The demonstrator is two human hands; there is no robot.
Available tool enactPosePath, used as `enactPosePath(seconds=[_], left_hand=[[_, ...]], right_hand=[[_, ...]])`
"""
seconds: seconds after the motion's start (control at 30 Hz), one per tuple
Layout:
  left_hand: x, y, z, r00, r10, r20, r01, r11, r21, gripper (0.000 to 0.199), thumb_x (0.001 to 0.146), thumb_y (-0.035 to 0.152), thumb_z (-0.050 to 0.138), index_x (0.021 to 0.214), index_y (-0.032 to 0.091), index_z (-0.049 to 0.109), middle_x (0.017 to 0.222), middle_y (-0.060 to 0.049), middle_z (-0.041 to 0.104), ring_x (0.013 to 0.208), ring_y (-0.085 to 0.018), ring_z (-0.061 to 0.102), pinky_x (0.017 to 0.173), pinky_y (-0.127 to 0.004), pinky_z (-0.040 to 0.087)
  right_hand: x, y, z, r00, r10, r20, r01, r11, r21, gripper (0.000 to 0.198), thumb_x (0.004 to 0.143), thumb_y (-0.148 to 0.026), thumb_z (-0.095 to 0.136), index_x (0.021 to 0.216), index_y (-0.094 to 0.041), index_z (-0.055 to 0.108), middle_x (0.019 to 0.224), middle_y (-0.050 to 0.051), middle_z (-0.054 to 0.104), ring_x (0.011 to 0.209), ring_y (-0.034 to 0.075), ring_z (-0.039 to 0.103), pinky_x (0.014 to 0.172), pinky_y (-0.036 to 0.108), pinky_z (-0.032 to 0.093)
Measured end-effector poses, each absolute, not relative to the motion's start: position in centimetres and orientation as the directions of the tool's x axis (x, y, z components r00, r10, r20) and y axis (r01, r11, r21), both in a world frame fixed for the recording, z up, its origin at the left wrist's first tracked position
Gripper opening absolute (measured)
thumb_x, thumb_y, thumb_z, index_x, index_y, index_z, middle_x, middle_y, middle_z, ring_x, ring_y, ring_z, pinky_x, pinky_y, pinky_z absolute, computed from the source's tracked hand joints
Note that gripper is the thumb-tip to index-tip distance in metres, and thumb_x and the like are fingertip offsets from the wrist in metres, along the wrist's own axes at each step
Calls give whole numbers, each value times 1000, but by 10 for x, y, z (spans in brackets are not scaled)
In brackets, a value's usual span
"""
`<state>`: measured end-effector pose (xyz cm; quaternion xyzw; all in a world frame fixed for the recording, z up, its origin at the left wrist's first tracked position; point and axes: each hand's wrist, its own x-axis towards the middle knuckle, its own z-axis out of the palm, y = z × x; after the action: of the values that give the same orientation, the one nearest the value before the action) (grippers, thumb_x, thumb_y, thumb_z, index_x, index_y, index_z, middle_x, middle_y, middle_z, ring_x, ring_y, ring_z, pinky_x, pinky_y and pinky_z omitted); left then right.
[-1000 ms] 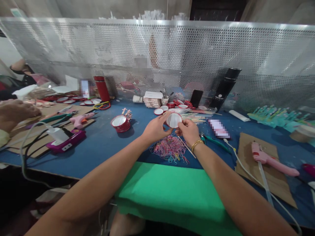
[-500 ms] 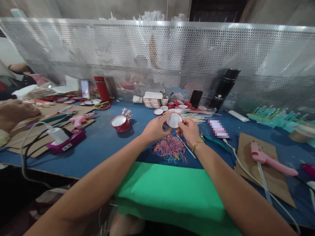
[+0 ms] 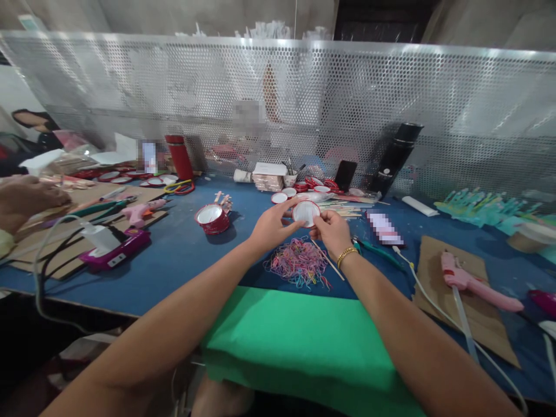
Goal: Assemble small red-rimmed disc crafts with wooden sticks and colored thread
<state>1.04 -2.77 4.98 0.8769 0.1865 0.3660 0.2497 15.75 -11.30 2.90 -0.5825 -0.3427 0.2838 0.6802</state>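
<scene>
Red-rimmed disc: near the centre of the frame, between your two hands, raised above the tangled thread pile on the surface; the red-rimmed disc is round, with no long axis, its pale face toward you.
Left hand: your left hand grips its left edge.
Right hand: your right hand pinches its lower right rim; both are touching, so neither is nearer.
Since the earlier frame: your left thumb has risen onto the disc's lower edge; your right-hand pinch looks unchanged.
</scene>
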Motion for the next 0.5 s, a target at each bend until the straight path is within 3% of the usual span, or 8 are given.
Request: enactPosePath(seconds=[0.13,0.23,0.37,0.5], left_hand=[[12,-23,44,505,594,627,125,-769,628,32,80,30,70,109,19,61,123,-9,58,99,-17,64,69,-25,57],[13,-20,42,491,568,661,112,-793,599,16,80,31,70,90,18,66,125,-9,53,107,-19,59,73,-26,57],[15,-16,40,504,560,658,73,-786,614,11,83,28,67,86,19,72,119,-9,55,112,-20,56,78,-29,56],[18,-12,39,429,668,608,81,-699,711,8,79,25,69,77,19,73,109,-8,61,111,-21,56,97,-38,49]], right_hand=[[155,-115,29,602,777,183,97,156,-983,19,68,-38,62,71,-22,51,53,-6,59,46,16,65,42,24,53],[155,-117,30,580,766,277,245,161,-956,18,72,-38,60,71,-22,51,54,-5,59,48,17,66,43,25,52],[157,-117,27,521,749,409,436,179,-882,18,78,-38,57,72,-23,50,56,-3,60,50,17,67,47,24,50],[159,-115,22,428,763,485,553,204,-808,17,81,-36,55,72,-23,49,58,-3,59,54,16,67,51,23,48]])
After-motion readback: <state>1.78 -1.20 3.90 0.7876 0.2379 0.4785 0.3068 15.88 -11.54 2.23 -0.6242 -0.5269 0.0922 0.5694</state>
